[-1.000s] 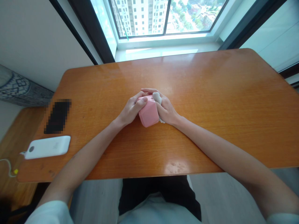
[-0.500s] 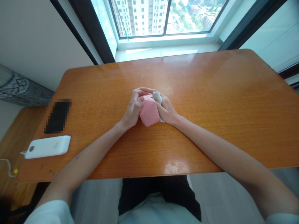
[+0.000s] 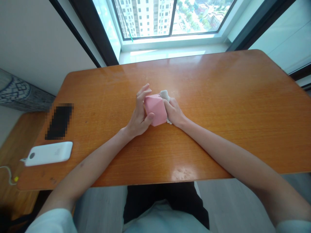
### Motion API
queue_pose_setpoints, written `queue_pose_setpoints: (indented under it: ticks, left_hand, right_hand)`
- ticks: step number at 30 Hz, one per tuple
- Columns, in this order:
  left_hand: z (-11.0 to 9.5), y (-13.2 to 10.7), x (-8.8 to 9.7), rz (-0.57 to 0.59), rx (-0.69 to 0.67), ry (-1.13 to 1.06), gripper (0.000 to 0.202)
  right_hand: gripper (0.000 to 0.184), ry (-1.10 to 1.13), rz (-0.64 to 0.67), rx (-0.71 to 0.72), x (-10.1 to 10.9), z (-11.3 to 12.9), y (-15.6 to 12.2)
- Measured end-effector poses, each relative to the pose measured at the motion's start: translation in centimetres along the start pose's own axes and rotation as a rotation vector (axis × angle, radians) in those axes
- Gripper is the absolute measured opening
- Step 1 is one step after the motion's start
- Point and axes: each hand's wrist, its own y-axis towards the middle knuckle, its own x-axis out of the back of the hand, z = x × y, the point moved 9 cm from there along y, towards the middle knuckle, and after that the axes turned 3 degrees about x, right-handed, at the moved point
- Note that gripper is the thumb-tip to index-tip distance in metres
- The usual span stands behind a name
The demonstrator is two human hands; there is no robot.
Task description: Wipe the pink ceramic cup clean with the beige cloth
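Seen from the head camera, looking forward and down, the lot comprises the following.

Item one: a pink faceted block, many-sided and matte, near the middle of the orange wooden table, held between both hands. Whether it rests on the tabletop or sits just above it cannot be told from this view.

Item two: a small white cloth, bunched, showing above and below the right hand. That hand is clenched around the cloth and presses it against the right side of the block.

Item three: the left hand, grasping the block's left side with palm and thumb, the thumb lying across its lower face. Its fingers stand spread and lifted, off the block.

Nearby, toward the left table edge: a pixelated black phone, lying flat, and just below it a white power bank, with a thin white cable running off the table edge, ending in a yellow tip.

Beyond the table: a window showing high-rise apartment towers. At far left, a patterned grey cylinder. At the near edge, white sleeves and dark trousers
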Motion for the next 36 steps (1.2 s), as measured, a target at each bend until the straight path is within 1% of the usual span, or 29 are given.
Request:
queue_pose_setpoints:
  ticks: [3,4,6,8,12,18,21,25,27,30,33,36]
  left_hand:
    - [-0.2,-0.1,-0.9,0.112,-0.116,0.119,0.114]
    - [-0.1,-0.1,-1.0,0.133,-0.143,0.148,0.120]
    - [0.2,-0.2,-1.0,0.153,-0.185,0.191,0.125]
    - [0.7,-0.3,-0.9,0.155,-0.203,0.220,0.127]
    - [1.4,-0.4,-0.6,0.140,-0.191,0.238,0.124]
    - [0.4,-0.4,-0.6,0.140,-0.178,0.226,0.109]
    - [0.0,-0.4,-0.6,0.154,-0.175,0.208,0.108]
    - [0.0,-0.4,-0.6,0.160,-0.180,0.166,0.107]
    - [0.0,-0.2,-0.5,0.163,-0.175,0.133,0.106]
    - [-0.4,0.2,-0.4,0.178,-0.183,0.093,0.108]
    - [-0.7,0.5,-0.3,0.205,-0.193,0.072,0.114]
    - [-0.3,0.6,0.0,0.200,-0.161,0.022,0.123]
  right_hand:
    - [0.054,0.050,-0.041,-0.023,0.4,0.0,0.1]
    - [0.055,0.060,-0.047,-0.033,0.5,-0.1,0.1]
    - [0.058,0.072,-0.052,-0.054,0.5,-0.3,0.2]
    - [0.060,0.084,-0.057,-0.068,0.5,-0.7,0.2]
    - [0.060,0.110,-0.063,-0.077,0.6,-1.1,0.3]
    - [0.060,0.075,-0.080,-0.053,0.8,-1.1,0.4]
    - [0.057,0.036,-0.082,-0.017,0.8,-0.6,0.2]
    - [0.047,0.024,-0.036,0.047,0.5,0.1,0.1]
    - [0.048,0.013,-0.020,0.080,0.4,0.2,0.0]
    - [0.052,-0.015,0.003,0.118,0.3,0.3,0.0]
    - [0.052,-0.032,0.020,0.156,0.1,0.5,-0.1]
    - [0.053,-0.058,0.034,0.182,-0.1,0.8,-0.1]
